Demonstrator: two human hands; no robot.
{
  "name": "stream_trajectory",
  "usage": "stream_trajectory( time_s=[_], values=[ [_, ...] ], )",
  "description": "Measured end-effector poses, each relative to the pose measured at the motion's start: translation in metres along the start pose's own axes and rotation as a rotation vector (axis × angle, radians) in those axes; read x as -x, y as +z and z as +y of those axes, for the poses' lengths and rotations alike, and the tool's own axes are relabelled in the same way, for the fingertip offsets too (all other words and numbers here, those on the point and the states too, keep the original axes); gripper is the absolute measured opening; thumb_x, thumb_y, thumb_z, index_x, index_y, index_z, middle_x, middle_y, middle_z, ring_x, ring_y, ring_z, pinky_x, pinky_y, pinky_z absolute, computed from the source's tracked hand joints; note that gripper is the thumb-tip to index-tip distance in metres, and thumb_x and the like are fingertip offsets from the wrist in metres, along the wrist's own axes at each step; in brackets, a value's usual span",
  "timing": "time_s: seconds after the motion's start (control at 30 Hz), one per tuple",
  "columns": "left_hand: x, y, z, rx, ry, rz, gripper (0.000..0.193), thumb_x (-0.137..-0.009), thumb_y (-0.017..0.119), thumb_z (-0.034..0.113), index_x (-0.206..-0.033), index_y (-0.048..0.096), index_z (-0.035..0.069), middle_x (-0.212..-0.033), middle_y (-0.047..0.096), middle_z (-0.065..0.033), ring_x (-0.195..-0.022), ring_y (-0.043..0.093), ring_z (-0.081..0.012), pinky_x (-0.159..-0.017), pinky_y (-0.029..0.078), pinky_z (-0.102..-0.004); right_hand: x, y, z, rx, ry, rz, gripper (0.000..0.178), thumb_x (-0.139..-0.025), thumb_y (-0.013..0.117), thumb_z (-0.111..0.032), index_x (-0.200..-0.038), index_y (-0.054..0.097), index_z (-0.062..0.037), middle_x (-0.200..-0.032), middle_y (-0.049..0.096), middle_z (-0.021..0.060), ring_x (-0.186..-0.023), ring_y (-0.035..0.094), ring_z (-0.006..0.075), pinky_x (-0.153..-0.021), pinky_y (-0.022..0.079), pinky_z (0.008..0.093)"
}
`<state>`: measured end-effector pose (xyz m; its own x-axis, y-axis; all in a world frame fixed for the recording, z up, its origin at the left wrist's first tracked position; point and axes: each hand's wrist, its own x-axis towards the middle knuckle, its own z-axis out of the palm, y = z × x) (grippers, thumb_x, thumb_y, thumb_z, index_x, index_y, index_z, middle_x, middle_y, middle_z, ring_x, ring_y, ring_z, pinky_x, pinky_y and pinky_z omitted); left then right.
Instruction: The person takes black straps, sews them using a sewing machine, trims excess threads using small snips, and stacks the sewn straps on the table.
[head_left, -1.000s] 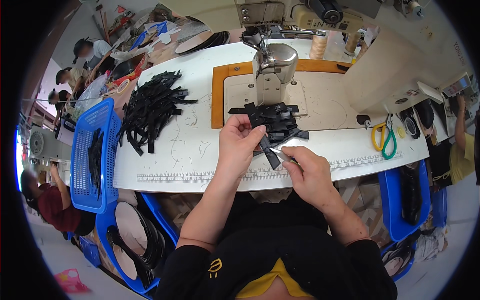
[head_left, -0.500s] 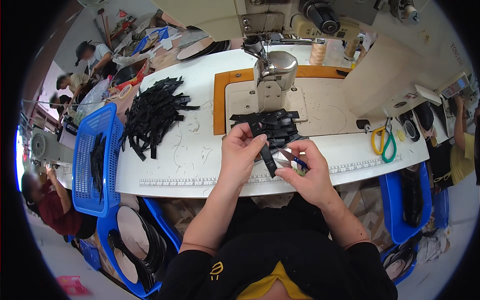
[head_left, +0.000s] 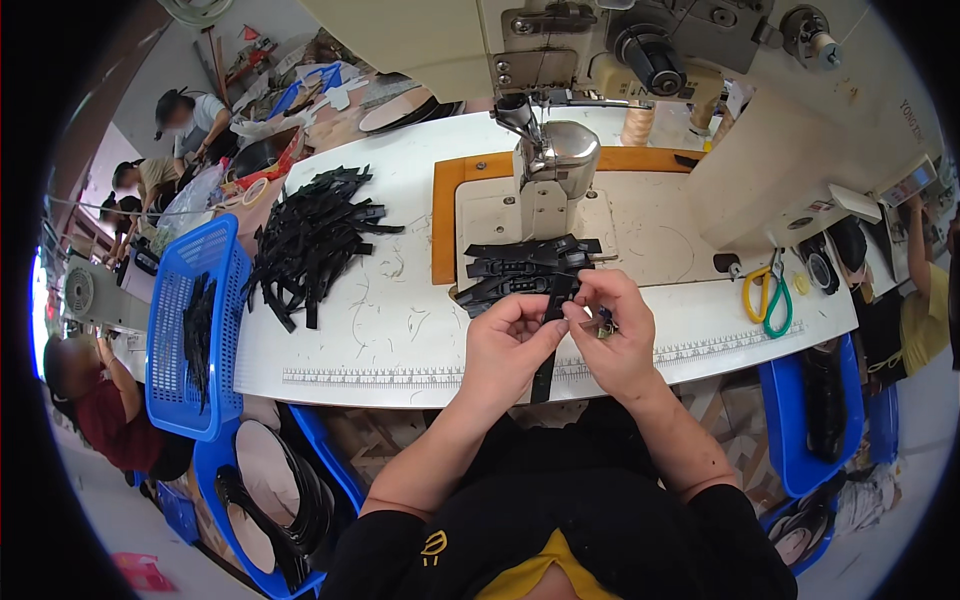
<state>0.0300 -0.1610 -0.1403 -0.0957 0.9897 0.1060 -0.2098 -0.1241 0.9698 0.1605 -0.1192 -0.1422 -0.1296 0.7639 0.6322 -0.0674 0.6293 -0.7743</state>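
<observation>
My left hand (head_left: 508, 350) pinches a black strap (head_left: 543, 382), which runs down past the table's front edge. Against the strap's right side, the fingertips of my right hand (head_left: 622, 335) are closed. Small thread snips (head_left: 606, 326) are tucked in that right hand, mostly hidden by the fingers; their blades do not show. Just beyond my hands, several black strap pieces (head_left: 520, 262) with stitched middles lie on the sewing machine's bed. Above them stands the machine's metal post (head_left: 547, 190). A large heap of black straps (head_left: 315, 235) lies to the left on the white table.
A blue basket (head_left: 160, 330) with black strips hangs at the table's left edge. Scissors (head_left: 768, 297) with yellow and green handles lie right. A printed ruler (head_left: 400, 376) runs along the front edge. Blue bins (head_left: 785, 430) stand below. Other people work at the left and right.
My hands have drawn closer together, and the strap has turned more upright. The snips' blades, visible before, are now hidden in my right hand. The view has tipped slightly upward.
</observation>
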Motion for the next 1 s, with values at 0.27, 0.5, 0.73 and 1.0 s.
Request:
stream_trajectory(
  time_s=[0.27, 0.5, 0.73, 1.0],
  values=[
    [0.004, -0.008, -0.008, -0.142, 0.114, 0.021, 0.019, -0.076, 0.065, -0.008, -0.093, 0.058, -0.003, -0.087, 0.058, -0.0045, -0.076, 0.056, -0.0072, -0.069, 0.047, -0.019, -0.003, -0.013, -0.002, 0.105, -0.019, -0.291, 0.022, -0.069, 0.058, 0.011, -0.087, 0.057, -0.0011, -0.084, 0.053, 0.0091, -0.065, 0.052, 0.0146, -0.054, 0.043, 0.0234],
    [0.007, -0.014, -0.013, -0.195, 0.209, -0.006, 0.017, -0.073, 0.065, -0.01, -0.086, 0.058, -0.001, -0.087, 0.059, -0.0072, -0.079, 0.058, -0.011, -0.067, 0.048, -0.0227, 0.01, -0.016, 0.01, 0.1, -0.242, -0.282, 0.028, -0.061, 0.058, 0.013, -0.085, 0.059, -0.0008, -0.091, 0.057, 0.0117, -0.058, 0.052, 0.0125, -0.047, 0.042, 0.0216],
    [-0.002, -0.017, -0.006, -0.614, 0.922, 0.022, 0.025, -0.062, 0.068, -0.011, -0.078, 0.057, 0.004, -0.087, 0.059, -0.0102, -0.075, 0.058, -0.0222, -0.065, 0.048, -0.0279, 0.028, -0.009, 0.017, -0.149, -0.094, -0.181, 0.028, -0.07, 0.056, 0.011, -0.096, 0.058, 0.0016, -0.093, 0.06, 0.0129, -0.057, 0.054, 0.0128, -0.053, 0.044, 0.0216],
    [-0.004, -0.019, -0.007, -0.858, 1.072, 0.086, 0.028, -0.056, 0.07, -0.007, -0.076, 0.058, 0.009, -0.089, 0.059, -0.0056, -0.079, 0.057, -0.0235, -0.068, 0.042, -0.0327, 0.021, -0.008, 0.001, -0.622, 0.578, -0.173, 0.018, -0.083, 0.058, -0.003, -0.101, 0.056, 0.0005, -0.076, 0.057, 0.0028, -0.057, 0.049, 0.0054, -0.051, 0.04, 0.0192]
  ],
)
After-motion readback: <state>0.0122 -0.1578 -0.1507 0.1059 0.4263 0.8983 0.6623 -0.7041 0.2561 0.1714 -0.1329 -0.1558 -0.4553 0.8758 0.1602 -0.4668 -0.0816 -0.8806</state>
